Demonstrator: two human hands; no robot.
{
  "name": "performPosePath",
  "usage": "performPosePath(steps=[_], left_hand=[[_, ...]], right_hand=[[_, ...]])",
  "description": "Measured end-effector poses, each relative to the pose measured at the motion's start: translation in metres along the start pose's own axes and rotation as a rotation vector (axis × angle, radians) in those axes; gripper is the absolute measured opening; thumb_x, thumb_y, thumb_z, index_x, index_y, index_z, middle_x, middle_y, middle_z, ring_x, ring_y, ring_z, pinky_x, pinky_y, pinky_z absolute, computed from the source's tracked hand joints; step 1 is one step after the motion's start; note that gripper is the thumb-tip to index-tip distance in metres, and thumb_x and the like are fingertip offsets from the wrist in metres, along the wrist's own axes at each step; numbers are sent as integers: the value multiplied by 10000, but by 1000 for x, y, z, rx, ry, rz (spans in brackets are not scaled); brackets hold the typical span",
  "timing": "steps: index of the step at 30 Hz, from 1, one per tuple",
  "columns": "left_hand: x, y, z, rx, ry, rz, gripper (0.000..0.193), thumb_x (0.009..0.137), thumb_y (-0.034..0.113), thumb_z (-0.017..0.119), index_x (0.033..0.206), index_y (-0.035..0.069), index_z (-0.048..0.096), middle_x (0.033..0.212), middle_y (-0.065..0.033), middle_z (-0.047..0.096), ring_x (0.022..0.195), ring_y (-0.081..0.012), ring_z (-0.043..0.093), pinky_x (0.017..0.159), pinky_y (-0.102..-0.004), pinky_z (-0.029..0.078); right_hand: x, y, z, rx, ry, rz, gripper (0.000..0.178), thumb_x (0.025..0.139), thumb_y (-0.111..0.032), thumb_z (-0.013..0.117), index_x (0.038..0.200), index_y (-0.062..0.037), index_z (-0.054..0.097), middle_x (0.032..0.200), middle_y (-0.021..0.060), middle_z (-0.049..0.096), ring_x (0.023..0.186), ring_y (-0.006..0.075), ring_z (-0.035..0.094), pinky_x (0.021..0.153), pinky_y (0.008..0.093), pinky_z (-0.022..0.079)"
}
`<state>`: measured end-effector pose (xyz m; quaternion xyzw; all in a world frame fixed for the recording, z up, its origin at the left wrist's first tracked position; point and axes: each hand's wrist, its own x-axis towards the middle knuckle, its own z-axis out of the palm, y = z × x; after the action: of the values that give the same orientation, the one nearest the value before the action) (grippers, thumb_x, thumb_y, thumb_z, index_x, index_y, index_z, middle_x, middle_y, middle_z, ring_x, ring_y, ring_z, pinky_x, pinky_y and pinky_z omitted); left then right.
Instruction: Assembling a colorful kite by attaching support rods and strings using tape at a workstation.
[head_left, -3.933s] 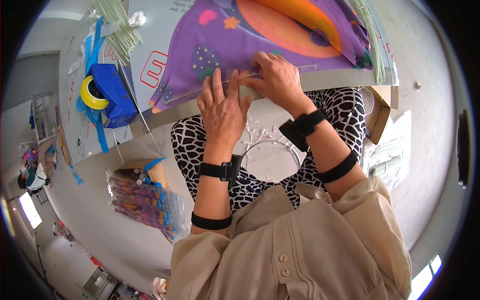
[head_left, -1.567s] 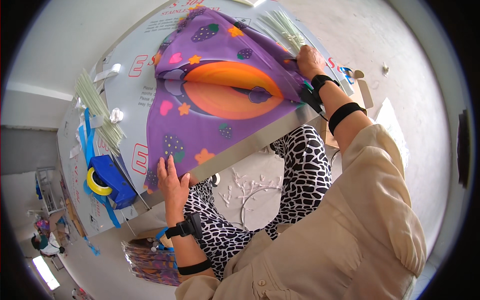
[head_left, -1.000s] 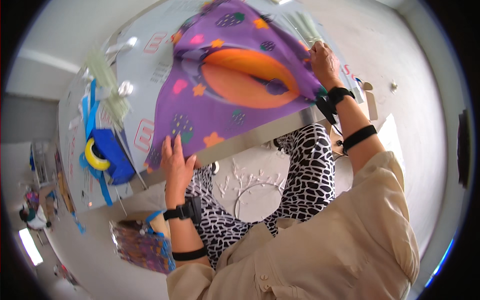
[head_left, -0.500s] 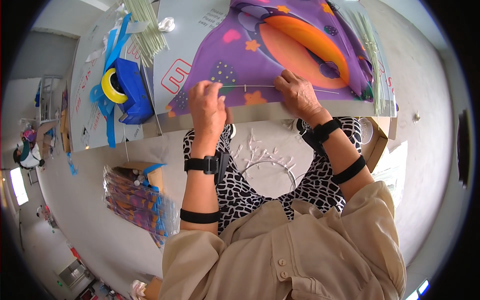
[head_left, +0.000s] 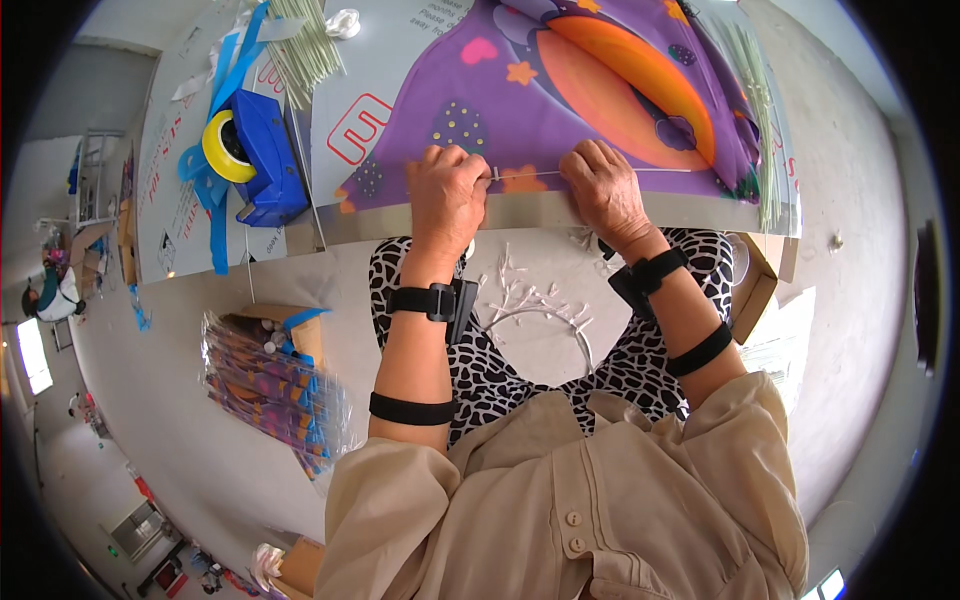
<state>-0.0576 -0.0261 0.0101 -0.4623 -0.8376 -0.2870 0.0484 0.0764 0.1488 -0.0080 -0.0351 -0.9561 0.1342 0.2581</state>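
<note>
Head: left hand (head_left: 447, 195) (right hand (head_left: 605, 192) too) holds rod (head_left: 532, 174).

Near the table's (head_left: 375, 72) front edge, two hands (head_left: 447, 195) (head_left: 605, 192) are holding one rod (head_left: 535, 174) on one cloth (head_left: 560, 130); toward the side edges, one dispenser (head_left: 268, 165) and two stick bundles (head_left: 306, 58) (head_left: 758, 125) are lying.

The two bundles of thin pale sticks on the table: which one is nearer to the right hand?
The right bundle, beside the purple fabric, is nearer the right hand; the other bundle lies at left, near the blue tape dispenser.
</note>
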Motion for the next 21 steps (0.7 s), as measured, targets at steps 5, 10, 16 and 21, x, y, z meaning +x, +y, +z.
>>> performPosePath(steps=[5, 10, 16, 21], left_hand=[[-1, 0, 8, -73, 34, -19, 93, 684, 34, 689, 733, 90, 633, 740, -21, 579, 794, -253, 538, 712, -390, 410], [1, 6, 14, -65, 9, -16, 84, 688, 39, 686, 732, 88, 635, 749, -24, 578, 791, -257, 533, 723, -385, 418], [0, 7, 12, -62, 4, -40, 82, 692, 53, 693, 728, 96, 633, 745, -15, 567, 795, -249, 531, 735, -384, 413], [-2, 5, 14, -49, 6, -41, 83, 690, 55, 691, 720, 100, 629, 741, -11, 564, 787, -249, 527, 728, -383, 410]], right_hand=[[0, -5, 5, 65, -16, 72, 118, 710, -62, 586, 811, -68, 524, 805, 79, 505, 777, 272, 544, 670, 376, 460], [10, -15, 8, 90, -59, 80, 100, 726, -74, 592, 805, -73, 530, 799, 76, 513, 783, 276, 554, 670, 381, 462], [16, -30, 17, 80, -69, 96, 104, 747, -110, 618, 800, -81, 533, 794, 73, 516, 775, 276, 564, 665, 381, 467], [23, -38, 21, 198, -7, 94, 177, 728, -115, 700, 768, -61, 537, 756, 91, 517, 728, 309, 567, 608, 403, 461]])
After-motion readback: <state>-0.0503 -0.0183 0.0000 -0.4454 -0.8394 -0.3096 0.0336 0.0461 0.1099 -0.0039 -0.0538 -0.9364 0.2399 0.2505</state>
